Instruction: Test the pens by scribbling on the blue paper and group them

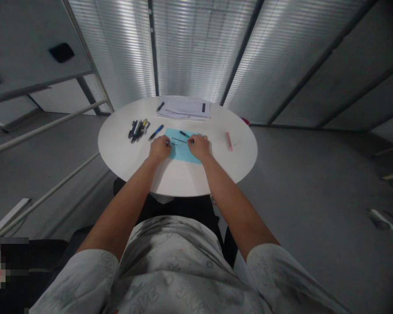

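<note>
My left hand [160,149] is closed in a pinch at the left side of a light blue sheet [186,155]. A small, thin pen part [172,144] sticks out from its fingers to the right; its exact kind is too small to tell. Over the sheet's right side, my right hand [199,147] pinches a thin dark pen refill [179,140] that points left toward the other hand. The two pieces are close together, and I cannot tell whether they touch. Just beyond them, a dark and teal pen piece [184,134] lies on the sheet.
On the white oval table [183,183], several pens [138,131] are bunched at left, beside a blue pen [156,132]. Papers [186,107] with a black pen [160,106] lie at the back. A pink stick-shaped item [228,141] is at right. A metal rail [52,117] runs along the left.
</note>
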{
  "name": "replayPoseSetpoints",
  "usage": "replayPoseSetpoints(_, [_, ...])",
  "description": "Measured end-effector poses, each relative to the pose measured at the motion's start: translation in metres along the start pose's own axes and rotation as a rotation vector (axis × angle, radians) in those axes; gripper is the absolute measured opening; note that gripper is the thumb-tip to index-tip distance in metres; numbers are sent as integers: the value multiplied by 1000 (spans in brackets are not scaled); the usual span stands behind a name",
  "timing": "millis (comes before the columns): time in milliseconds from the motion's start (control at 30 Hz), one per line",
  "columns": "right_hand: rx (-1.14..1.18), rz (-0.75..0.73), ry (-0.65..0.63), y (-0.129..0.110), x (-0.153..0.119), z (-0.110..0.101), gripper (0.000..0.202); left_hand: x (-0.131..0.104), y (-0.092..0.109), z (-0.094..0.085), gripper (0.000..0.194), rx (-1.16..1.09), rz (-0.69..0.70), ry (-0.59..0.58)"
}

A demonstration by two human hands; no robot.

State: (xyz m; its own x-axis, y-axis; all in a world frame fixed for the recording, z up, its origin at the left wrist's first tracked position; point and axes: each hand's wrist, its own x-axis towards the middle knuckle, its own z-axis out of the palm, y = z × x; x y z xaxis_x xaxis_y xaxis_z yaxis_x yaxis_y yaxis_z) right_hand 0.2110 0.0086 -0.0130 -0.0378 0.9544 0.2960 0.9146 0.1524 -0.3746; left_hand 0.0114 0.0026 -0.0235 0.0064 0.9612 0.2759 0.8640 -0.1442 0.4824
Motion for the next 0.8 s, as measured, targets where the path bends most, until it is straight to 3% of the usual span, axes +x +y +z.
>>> replayPoseSetpoints(367, [197, 54, 128, 5, 8, 3, 29, -1, 1, -4, 23, -125, -11, 33])
replayPoseSetpoints(567, [239, 94, 240, 9, 13, -3, 38, 0, 0, -8, 22, -228, -49, 134])
replayPoseSetpoints(800, [226, 169, 272, 16, 17, 1, 42, 2, -5, -6, 22, -378, -151, 214])
